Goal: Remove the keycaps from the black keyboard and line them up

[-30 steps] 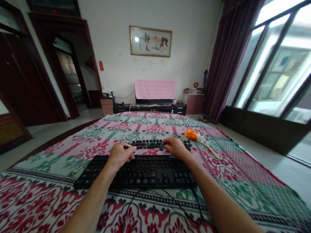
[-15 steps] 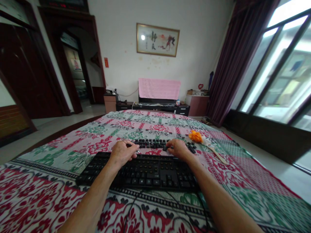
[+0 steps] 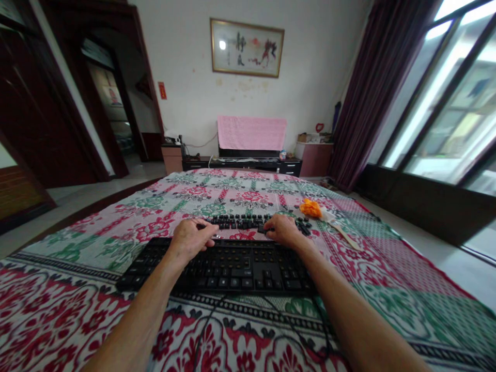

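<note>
A black keyboard lies across the cloth in front of me, several of its keys taken off in the upper rows. Beyond its far edge, loose black keycaps sit in rows. My left hand, over the keyboard's far edge, is closed on a small tool with a dark handle and a shiny metal tip; its exact kind is hard to make out. At the right part of the loose rows, my right hand has its fingertips closed on a black keycap.
An orange fluffy duster with a pale handle lies to the right of the keycaps. The keyboard's cable runs over the patterned cloth toward me. A pink towel hangs over a screen by the far wall.
The camera has tipped down slightly, so the room stands higher in view. Both hands stay in nearly the same places, the right fingertips still at the keycap.
</note>
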Available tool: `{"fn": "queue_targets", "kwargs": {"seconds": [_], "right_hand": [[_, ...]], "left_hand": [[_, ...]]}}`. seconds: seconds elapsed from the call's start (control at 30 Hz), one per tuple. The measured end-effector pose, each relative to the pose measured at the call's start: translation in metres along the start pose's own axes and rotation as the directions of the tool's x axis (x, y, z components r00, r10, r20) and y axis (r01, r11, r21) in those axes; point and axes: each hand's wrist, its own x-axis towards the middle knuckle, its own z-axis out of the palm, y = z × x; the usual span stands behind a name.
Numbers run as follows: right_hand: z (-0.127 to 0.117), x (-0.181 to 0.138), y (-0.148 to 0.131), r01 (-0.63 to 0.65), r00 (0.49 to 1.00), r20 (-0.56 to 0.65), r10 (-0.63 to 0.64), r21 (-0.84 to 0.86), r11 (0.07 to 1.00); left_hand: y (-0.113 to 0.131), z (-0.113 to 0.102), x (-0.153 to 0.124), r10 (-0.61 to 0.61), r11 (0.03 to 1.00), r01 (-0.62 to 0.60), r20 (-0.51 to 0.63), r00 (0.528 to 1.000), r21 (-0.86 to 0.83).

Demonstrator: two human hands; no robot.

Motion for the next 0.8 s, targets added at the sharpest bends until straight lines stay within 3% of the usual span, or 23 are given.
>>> {"fn": "queue_targets", "kwargs": {"seconds": [0.47,0.6,0.8], "right_hand": [[-0.001,-0.001,0.001,0.027,0.999,-0.034,-0.026,0.013,1.000],[-0.004,0.001,0.000,0.103,0.993,-0.069,-0.100,0.044,0.994],[-0.006,-0.002,-0.027,0.293,0.956,-0.079,-0.284,0.166,0.942]], "left_hand": [[-0.001,-0.002,0.001,0.000,1.000,0.000,0.000,1.000,0.005],[0.001,-0.013,0.000,-0.031,0.999,0.030,0.020,0.999,0.038],[0.001,-0.031,-0.003,-0.102,0.983,0.072,0.176,0.979,0.166]]}}
